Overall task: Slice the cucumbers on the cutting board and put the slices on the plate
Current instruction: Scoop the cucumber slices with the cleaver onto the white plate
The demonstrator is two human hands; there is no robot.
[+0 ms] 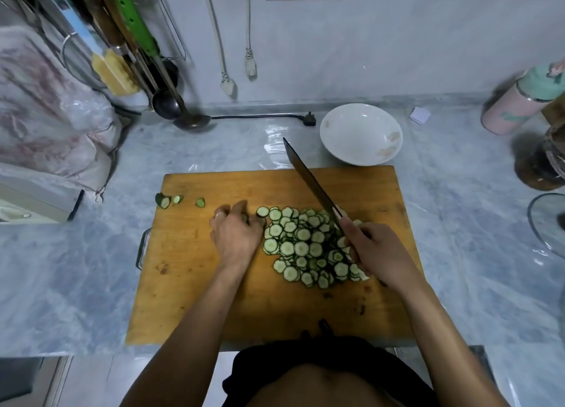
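On the cutting board (pixel 214 299), the left hand (pixel 235 235) is curling over a cucumber stub, hidden underneath, while the right hand (pixel 374 254) is gripping the knife (pixel 308 180); keep fingertips tucked back from the blade.

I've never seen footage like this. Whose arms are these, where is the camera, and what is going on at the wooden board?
No machine here: a person wears a camera on the head, looking down at their own arms. On the wooden cutting board lies a heap of cucumber slices; a few end pieces sit at its far left edge. The right hand holds a knife, blade raised over the heap. The left hand rests beside the slices, fingers curled; whether it holds anything is hidden. A white plate waits empty behind the board.
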